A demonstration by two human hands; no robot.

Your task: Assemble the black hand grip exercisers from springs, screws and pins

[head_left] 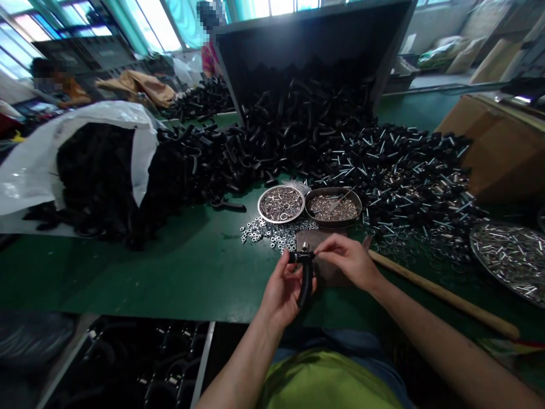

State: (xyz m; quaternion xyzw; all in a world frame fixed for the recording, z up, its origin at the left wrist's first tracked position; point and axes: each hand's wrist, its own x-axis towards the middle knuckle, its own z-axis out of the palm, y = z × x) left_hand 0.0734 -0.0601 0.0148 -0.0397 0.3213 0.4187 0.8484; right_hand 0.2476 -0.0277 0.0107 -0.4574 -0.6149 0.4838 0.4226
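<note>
In the middle of the head view, a black pistol-shaped handle (305, 278) with a small metal fitting on top rests in my left hand (281, 292), its grip hanging down. My left fingers are closed round it, the thumb at its left end. My right hand (347, 258) pinches at the handle's right end; whatever sits between those fingertips is too small to make out. Beneath the hands lies a brownish plate (336, 275). Just beyond are loose metal nuts (272, 233), a round bowl (260, 211) of small metal parts and an oval tin (360, 211) of tiny pieces.
Black handles (238, 153) are heaped across the back, spilling from a large bin (306, 45). Black parts with metal pins (417, 176) pile up at right, by a cardboard box (502, 142). A wooden-handled hammer (443, 292) and a tray of pins (511, 261) lie right; a white sack (140, 153) stands left.
</note>
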